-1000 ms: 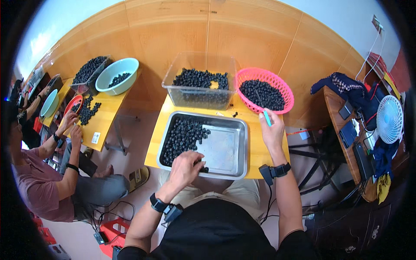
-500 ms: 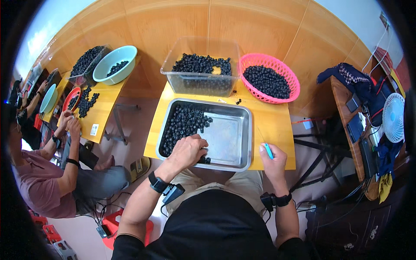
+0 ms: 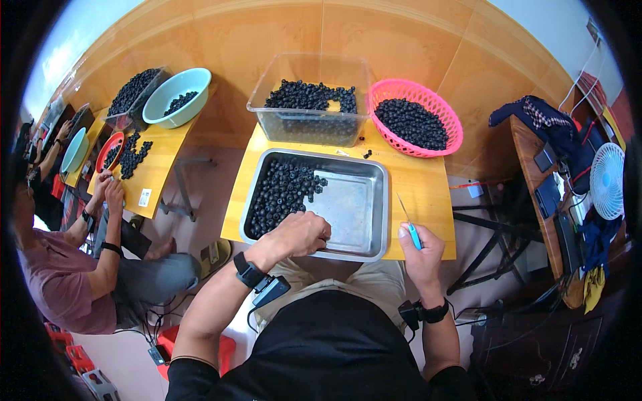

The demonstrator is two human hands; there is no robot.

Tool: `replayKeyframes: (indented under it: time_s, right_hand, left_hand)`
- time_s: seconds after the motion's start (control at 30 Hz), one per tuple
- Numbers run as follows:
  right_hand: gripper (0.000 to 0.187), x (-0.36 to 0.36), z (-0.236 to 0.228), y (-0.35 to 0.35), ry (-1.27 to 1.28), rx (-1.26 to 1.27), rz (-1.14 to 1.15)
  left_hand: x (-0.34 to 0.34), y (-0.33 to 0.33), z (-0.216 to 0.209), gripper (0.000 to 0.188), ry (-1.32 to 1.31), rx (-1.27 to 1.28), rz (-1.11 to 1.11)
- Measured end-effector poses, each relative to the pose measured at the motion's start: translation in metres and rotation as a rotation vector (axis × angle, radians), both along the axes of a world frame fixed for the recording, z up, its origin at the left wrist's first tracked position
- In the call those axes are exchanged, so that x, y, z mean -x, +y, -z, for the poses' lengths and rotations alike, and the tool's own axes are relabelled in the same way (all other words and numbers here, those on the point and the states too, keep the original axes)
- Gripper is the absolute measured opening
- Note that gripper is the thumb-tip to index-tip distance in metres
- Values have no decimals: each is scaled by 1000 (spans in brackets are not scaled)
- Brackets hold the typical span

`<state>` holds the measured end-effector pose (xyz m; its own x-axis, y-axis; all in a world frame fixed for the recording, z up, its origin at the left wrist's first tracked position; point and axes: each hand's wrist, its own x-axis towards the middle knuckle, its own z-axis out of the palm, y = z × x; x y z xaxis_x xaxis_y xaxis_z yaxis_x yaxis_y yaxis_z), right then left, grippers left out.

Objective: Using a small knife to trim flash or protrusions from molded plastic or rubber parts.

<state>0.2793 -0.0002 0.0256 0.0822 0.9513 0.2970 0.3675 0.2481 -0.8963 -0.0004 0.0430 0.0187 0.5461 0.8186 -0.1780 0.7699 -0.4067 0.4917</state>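
Note:
A rectangular metal tray lies before me, with small black round pieces heaped over its left part. My left hand is above the tray's near side with its fingers curled together; whatever lies in them is hidden. Beyond the tray's right edge, my right hand grips the turquoise handle of a thin, pointed metal tool, its tip aimed up and away from me. The kind of tool is too small to make out.
Behind the tray stand a clear plastic bin and a pink basket, both holding black pieces. A co-worker sits at a table to the left. A side table with a white fan is at the right.
My left hand has shifted slightly right over the tray and its fingers are curled closer. My right hand has turned a little, so the tool's thin metal part shows more plainly.

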Motion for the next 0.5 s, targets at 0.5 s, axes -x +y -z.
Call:
replayKeyframes:
  time_s: [0.5]
  right_hand:
    - [21,27,12,-10,28,46,-148]
  left_hand:
    - [-1,-12,4,21,-904,356,-266]
